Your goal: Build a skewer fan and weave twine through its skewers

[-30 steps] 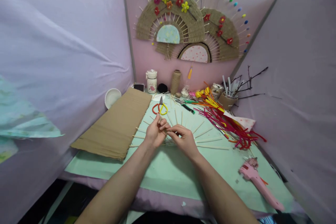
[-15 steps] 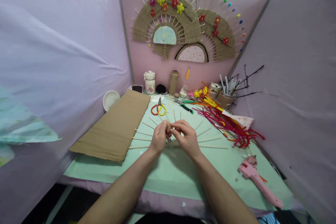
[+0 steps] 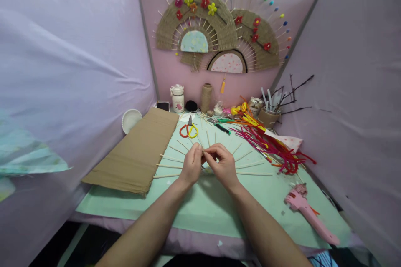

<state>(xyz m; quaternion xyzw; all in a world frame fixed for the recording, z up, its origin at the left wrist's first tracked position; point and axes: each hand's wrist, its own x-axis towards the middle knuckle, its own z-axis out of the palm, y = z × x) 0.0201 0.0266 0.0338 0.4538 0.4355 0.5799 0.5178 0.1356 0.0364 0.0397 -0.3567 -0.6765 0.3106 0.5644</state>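
My left hand (image 3: 191,166) and my right hand (image 3: 221,163) meet fingertip to fingertip at the middle of the table, both pinched on a thin strand of twine (image 3: 204,150) that I can barely make out. They hover just over the hub of a fan of wooden skewers (image 3: 249,165) laid out in a half circle on the mint-green table top (image 3: 206,204). Skewers stick out to the left and right of both hands.
A long sheet of brown cardboard (image 3: 140,150) lies to the left. Red-and-yellow scissors (image 3: 189,129) lie beyond the hands. Pipe cleaners (image 3: 269,144) pile at the right, a pink glue gun (image 3: 308,215) at the near right. A twine spool (image 3: 206,97), a jar (image 3: 177,98) and a white dish (image 3: 131,119) stand at the back.
My hands have drawn together: one second ago the left hand was raised and apart from the right, now both pinch at one spot over the skewer hub.
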